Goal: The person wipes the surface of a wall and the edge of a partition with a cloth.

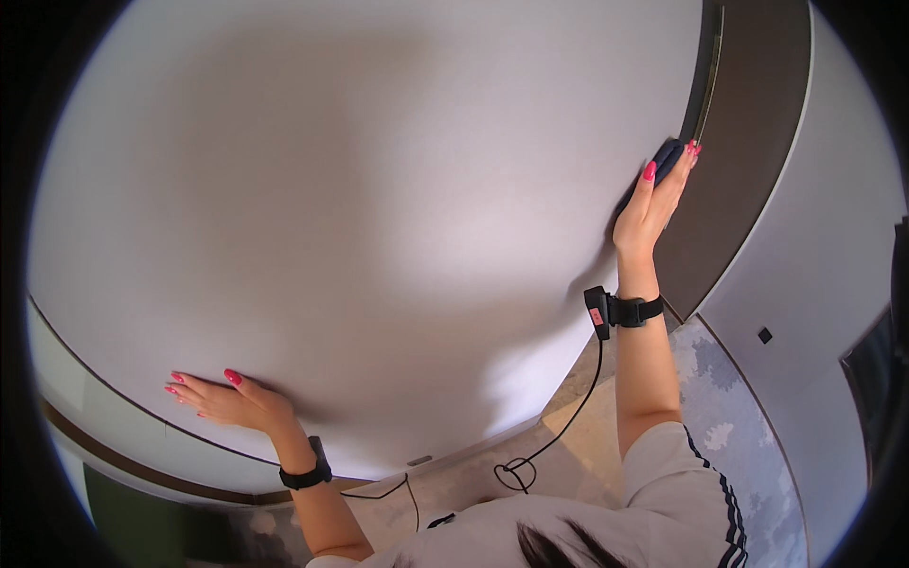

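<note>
A large pale, smooth panel [454,213], perhaps a door, fills most of the view. Against its lower left part rests my left hand [231,401], its fingers spread and nothing seen in them. My right hand [653,195] is at the panel's right edge, closed around a dark blue padded cloth or sponge [667,160] that lies between thumb and fingers. Part of that dark pad is hidden by the hand. Each wrist wears a black strap with a small device, and a black cable [579,422] hangs from the right one.
Beside the panel's right edge runs a dark brown frame [753,142] with a metal strip. Farther right stands a pale wall [802,248] with a small black diamond-shaped fitting [765,335]. Patterned grey-blue carpet [738,426] shows below, and a looped cable hangs near my body.
</note>
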`<action>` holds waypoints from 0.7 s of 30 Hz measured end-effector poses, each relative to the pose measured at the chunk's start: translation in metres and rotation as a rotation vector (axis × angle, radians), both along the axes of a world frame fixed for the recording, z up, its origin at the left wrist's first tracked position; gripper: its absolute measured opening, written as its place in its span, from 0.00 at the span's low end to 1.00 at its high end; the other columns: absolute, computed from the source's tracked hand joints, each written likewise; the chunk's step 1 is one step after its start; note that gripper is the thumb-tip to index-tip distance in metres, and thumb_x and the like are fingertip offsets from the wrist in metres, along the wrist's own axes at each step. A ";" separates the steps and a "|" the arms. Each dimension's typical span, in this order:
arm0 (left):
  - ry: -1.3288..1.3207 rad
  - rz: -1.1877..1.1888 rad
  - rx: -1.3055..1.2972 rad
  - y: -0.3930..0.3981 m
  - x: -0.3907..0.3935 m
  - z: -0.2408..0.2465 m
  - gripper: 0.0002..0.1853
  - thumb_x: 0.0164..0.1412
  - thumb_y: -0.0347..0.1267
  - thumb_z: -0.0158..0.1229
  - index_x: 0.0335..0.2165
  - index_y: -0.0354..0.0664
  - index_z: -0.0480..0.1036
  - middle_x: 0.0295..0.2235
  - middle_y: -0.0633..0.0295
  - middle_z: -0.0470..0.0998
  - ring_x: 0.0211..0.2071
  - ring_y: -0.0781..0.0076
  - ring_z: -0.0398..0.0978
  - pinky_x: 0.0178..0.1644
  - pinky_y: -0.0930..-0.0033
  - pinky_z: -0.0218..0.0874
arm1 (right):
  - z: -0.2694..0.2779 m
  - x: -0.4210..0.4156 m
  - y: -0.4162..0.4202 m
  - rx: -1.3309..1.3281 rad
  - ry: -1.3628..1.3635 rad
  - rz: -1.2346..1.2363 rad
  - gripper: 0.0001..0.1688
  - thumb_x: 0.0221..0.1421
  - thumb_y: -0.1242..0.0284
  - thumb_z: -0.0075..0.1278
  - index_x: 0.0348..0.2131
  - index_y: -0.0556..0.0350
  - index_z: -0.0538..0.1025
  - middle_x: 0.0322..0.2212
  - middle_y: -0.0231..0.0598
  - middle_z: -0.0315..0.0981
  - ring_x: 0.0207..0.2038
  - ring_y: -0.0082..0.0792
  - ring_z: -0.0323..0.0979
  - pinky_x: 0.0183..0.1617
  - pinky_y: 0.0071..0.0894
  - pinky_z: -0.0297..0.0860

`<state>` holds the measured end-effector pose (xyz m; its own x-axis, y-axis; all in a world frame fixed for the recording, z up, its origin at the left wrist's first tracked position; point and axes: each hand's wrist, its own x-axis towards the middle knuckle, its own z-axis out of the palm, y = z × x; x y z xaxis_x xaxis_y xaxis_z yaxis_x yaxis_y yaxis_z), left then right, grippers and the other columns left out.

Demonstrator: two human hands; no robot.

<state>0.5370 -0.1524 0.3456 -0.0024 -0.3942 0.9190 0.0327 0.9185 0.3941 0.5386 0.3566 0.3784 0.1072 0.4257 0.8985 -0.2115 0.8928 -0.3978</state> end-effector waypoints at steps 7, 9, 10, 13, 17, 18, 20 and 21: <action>0.000 -0.052 -0.025 0.032 0.021 0.013 0.46 0.66 0.61 0.28 0.67 0.36 0.45 0.68 0.40 0.42 0.69 0.39 0.38 0.67 0.35 0.28 | 0.012 0.021 -0.048 -0.103 -0.022 0.034 0.42 0.68 0.59 0.37 0.66 0.70 0.45 0.68 0.63 0.34 0.71 0.61 0.32 0.71 0.57 0.29; 0.010 -0.066 -0.020 0.034 0.024 0.020 0.45 0.66 0.60 0.30 0.67 0.36 0.46 0.68 0.41 0.43 0.69 0.40 0.39 0.67 0.34 0.28 | 0.022 0.025 -0.070 -0.039 -0.023 0.059 0.43 0.67 0.59 0.38 0.67 0.70 0.44 0.68 0.64 0.34 0.70 0.63 0.31 0.71 0.58 0.28; 0.015 -0.064 -0.020 0.030 0.023 0.023 0.44 0.66 0.59 0.31 0.67 0.36 0.47 0.68 0.41 0.44 0.69 0.40 0.39 0.67 0.34 0.28 | 0.026 0.026 -0.079 -0.032 -0.025 0.064 0.44 0.66 0.57 0.39 0.66 0.70 0.45 0.68 0.64 0.34 0.70 0.64 0.31 0.70 0.59 0.28; -0.001 -0.071 -0.032 0.020 0.021 0.022 0.43 0.67 0.56 0.33 0.66 0.34 0.47 0.68 0.40 0.44 0.69 0.40 0.39 0.67 0.35 0.27 | 0.030 0.027 -0.097 -0.020 -0.038 0.028 0.44 0.66 0.57 0.39 0.67 0.67 0.45 0.68 0.62 0.35 0.70 0.64 0.33 0.70 0.60 0.31; -0.027 -0.095 -0.025 0.013 0.020 0.022 0.41 0.67 0.52 0.33 0.66 0.31 0.47 0.67 0.36 0.42 0.68 0.34 0.38 0.67 0.33 0.25 | 0.030 0.019 -0.106 -0.003 -0.023 0.019 0.43 0.66 0.56 0.39 0.67 0.66 0.46 0.68 0.61 0.37 0.70 0.64 0.34 0.70 0.59 0.33; -0.023 -0.109 -0.027 0.010 0.019 0.021 0.41 0.67 0.52 0.34 0.66 0.31 0.47 0.67 0.35 0.42 0.68 0.33 0.38 0.66 0.32 0.25 | 0.029 0.018 -0.111 0.010 -0.027 0.027 0.43 0.67 0.56 0.39 0.67 0.67 0.47 0.68 0.61 0.38 0.70 0.64 0.34 0.70 0.58 0.33; -0.015 -0.110 -0.025 -0.001 0.015 0.018 0.41 0.67 0.52 0.35 0.66 0.33 0.46 0.68 0.38 0.42 0.69 0.35 0.37 0.66 0.33 0.26 | 0.029 0.011 -0.122 0.024 -0.020 0.026 0.42 0.67 0.57 0.39 0.66 0.69 0.48 0.67 0.61 0.40 0.70 0.64 0.35 0.70 0.58 0.33; -0.013 -0.108 -0.031 -0.007 0.012 0.017 0.41 0.66 0.52 0.35 0.66 0.33 0.46 0.68 0.38 0.42 0.69 0.35 0.37 0.67 0.33 0.25 | 0.028 0.010 -0.127 0.030 -0.018 0.021 0.42 0.67 0.57 0.39 0.66 0.69 0.49 0.67 0.62 0.41 0.70 0.64 0.36 0.70 0.58 0.34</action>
